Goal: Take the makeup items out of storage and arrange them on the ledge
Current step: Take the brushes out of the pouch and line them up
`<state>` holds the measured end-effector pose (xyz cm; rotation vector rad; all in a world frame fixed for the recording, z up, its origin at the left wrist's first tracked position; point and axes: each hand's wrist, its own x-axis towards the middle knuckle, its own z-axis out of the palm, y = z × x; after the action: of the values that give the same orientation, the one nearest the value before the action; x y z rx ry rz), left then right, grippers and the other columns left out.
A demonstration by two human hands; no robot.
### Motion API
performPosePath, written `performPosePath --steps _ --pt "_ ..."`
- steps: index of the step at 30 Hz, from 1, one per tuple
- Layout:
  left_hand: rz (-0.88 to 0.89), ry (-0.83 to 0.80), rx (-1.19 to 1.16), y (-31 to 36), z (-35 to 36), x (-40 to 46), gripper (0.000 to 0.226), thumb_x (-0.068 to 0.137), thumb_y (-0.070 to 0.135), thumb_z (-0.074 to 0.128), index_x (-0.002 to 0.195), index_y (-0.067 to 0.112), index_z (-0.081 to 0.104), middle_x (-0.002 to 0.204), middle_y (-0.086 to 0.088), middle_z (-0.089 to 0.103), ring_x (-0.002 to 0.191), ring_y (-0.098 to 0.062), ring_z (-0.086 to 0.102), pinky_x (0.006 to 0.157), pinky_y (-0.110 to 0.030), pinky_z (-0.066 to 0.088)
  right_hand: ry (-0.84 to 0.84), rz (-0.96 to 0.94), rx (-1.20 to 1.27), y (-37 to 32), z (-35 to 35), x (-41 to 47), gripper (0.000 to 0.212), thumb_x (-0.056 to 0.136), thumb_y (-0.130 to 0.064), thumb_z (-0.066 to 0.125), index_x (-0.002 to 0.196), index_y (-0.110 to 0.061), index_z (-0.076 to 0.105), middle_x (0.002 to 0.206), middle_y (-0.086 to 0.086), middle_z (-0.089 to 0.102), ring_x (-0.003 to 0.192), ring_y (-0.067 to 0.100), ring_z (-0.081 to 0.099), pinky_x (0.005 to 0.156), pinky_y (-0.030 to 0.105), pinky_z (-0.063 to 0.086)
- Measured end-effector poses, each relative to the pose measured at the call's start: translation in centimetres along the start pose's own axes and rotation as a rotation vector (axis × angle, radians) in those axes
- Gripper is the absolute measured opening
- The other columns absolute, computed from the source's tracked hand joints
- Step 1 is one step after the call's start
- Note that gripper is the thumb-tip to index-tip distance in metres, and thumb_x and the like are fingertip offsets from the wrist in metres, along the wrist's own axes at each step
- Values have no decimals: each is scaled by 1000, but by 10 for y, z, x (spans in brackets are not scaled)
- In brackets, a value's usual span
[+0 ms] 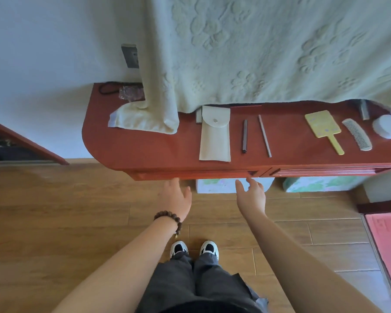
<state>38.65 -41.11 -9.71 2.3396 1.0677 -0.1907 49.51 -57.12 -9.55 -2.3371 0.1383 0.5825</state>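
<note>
Red-brown ledge, yellow hand mirror

Soft, even daylight; moderately bright, no hard-edged shadows. Faint diffuse shadow under the front lip of the worktop, just beyond both hands. Dull sheen on the wood floor outboard of the left hand. No blown highlights; the pale draped cloth far beyond the hands keeps its embossed texture. Strong wide-angle distortion: the worktop edge bows, and verticals lean toward the frame edges. Right hand fingertips slightly soft, possible motion blur. Overall sharpness moderate, with compression smearing at the corners. Colour cast slightly cool-green.
</note>
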Motion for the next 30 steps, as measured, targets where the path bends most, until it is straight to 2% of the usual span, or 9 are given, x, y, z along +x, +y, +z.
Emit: performPosePath --steps 3,9,13,16,20,24,26,28,30 --pt "159 65 -46 23 -10 -4 47 95 38 47 134 11 47 130 -9 54 119 -25 50 94 -39 48 57 -20 0 -2 -16 -12 47 96 -34 46 137 -12 43 143 6 39 122 22 47 89 29 36" --pt "332 156 -118 69 -23 7 40 91 31 55 124 7 54 117 -9 59 110 -28 54 88 -40 49 106 -45 -19 -8 -38 -19 39 95 -30 48 130 -13 50 137 6 43 111 18 53 87 29 39" --pt "399 178 -144 94 -24 17 40 90 27 56 125 6 53 117 -11 58 109 -31 53 87 -41 49 103 -82 -7 -13 -52 -10 31 94 -26 51 122 -13 55 133 4 45 101 15 52 83 26 38" --pt "418 186 -148 115 -24 24 41 91 27 56 126 6 53 116 -12 59 108 -31 53 86 -42 48 104 -114 -8 -17 -64 7 26 94 -24 50 115 -13 58 128 1 46 84 9 48 74 23 35" --pt "415 198 -130 142 -18 38 41 91 26 57 125 4 53 115 -14 59 106 -32 55 86 -40 47 100 -141 -5 -25 -82 45 31 93 -23 50 121 -11 56 131 2 45 79 8 49 73 23 37" --pt "355 218 -119 170 0 60 44 90 27 58 127 6 53 119 -13 59 110 -29 55 91 -40 49 37 -225 -41 -31 -99 90 31 93 -22 51 122 -11 57 127 2 47 74 4 48 59 7 36" --pt "306 219 -118 184 9 65 45 90 28 58 129 7 52 122 -12 58 112 -28 54 93 -40 48 -1 -259 -61 -35 -107 110 31 92 -22 51 121 -12 57 127 3 47 82 7 49 66 8 36" --pt "264 225 -107 201 20 68 46 90 28 59 130 8 51 123 -11 57 113 -28 54 91 -38 49 -43 -285 -59 -38 -116 130 29 91 -21 53 118 -13 58 127 4 49 86 9 50 76 17 36" --pt "214 218 -84 217 30 72 47 90 30 58 131 8 49 124 -11 56 114 -28 54 90 -39 51 -86 -316 -72 -40 -125 151 28 89 -21 55 115 -13 60 125 4 50 85 9 50 77 18 35"
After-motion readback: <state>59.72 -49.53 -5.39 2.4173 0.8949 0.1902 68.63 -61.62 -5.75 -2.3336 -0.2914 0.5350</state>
